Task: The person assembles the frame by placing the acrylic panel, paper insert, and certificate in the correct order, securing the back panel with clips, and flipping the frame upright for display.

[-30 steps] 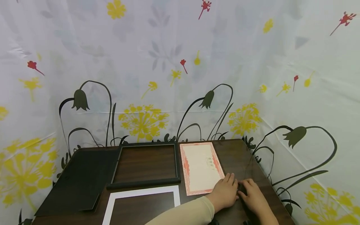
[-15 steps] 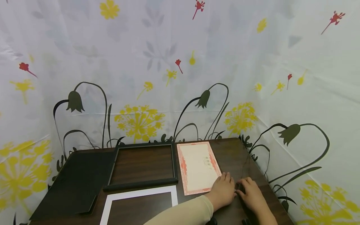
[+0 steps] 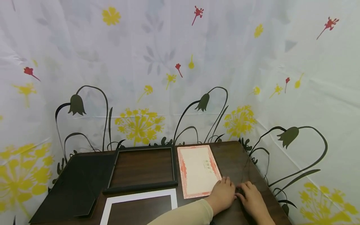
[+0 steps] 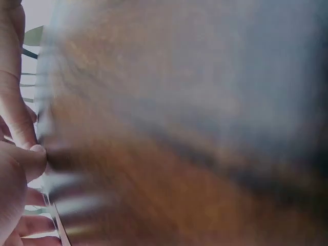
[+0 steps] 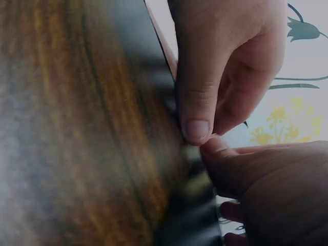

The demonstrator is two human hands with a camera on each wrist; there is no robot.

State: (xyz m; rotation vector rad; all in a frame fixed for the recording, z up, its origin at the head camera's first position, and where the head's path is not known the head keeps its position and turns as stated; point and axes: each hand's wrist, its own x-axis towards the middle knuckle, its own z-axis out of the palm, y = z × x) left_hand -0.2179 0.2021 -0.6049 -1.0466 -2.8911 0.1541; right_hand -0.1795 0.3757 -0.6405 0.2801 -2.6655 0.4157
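Lying just left of the fingers of your left hand, the red-bordered cream paper rectangle seems placed handily; your right hand meets them, fingertips bent close, perhaps for fine control; I can't tell if either grips anything.

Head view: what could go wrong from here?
The left hand overlaps a corner of the red-bordered paper in view and might nudge or crease it. The sleeve crosses the white frame in view and could drag it. The right hand nearly meets the left; anything between their fingertips might slip.
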